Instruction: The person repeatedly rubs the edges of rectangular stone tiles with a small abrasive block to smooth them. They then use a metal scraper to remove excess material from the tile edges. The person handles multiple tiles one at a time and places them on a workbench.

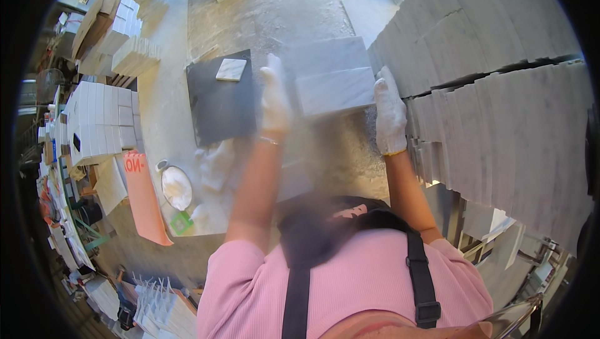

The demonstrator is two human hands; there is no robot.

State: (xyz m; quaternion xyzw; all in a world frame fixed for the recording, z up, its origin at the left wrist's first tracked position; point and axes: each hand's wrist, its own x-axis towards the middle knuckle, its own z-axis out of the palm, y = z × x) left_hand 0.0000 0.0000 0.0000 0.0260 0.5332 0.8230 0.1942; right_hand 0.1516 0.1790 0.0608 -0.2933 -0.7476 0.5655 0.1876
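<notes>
Two pale, grey-veined marble tiles (337, 92) lie edge to edge between my hands. My left hand (275, 98), in a white glove, is beside their left edge with fingers stretched away from me; motion blurs it slightly. Whether it touches the tiles I cannot tell. At their right edge is my gloved right hand (390, 117), fingers extended, seemingly against the tile side. Left of my left hand lies a dark square mat (222, 104), bearing a small white marble square (231, 69).
Tall stacks of marble slabs (500, 133) crowd the right side. A white oval dish (176, 188), a green object (181, 222) and an orange sheet (145, 198) sit near the worktable's left edge. White tile stacks (103, 117) stand further left.
</notes>
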